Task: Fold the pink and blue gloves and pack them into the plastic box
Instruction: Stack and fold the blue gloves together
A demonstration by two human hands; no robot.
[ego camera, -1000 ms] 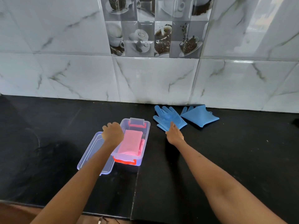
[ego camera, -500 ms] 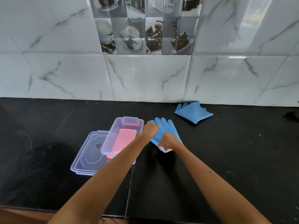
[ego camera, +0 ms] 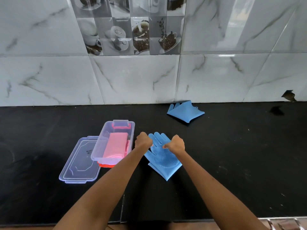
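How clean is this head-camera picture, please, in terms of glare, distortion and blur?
In the head view, window glare streaks the glossy wall tiles at upper right; wide-angle distortion bows the tile seams and the counter edge; both hands and the near blue glove look fairly sharp; the dark countertop swallows most shadows.

Left hand (ego camera: 143,141): curled into a loose fist, knuckles up, fingertips pinching the left edge of the blue glove (ego camera: 163,161).
Right hand (ego camera: 177,143): curled likewise, thumb and fingertips pinching the glove's right edge.
Gap: the two fists sit near each other, apart.
Forearms: both bare, reaching forward, converging toward the hands.
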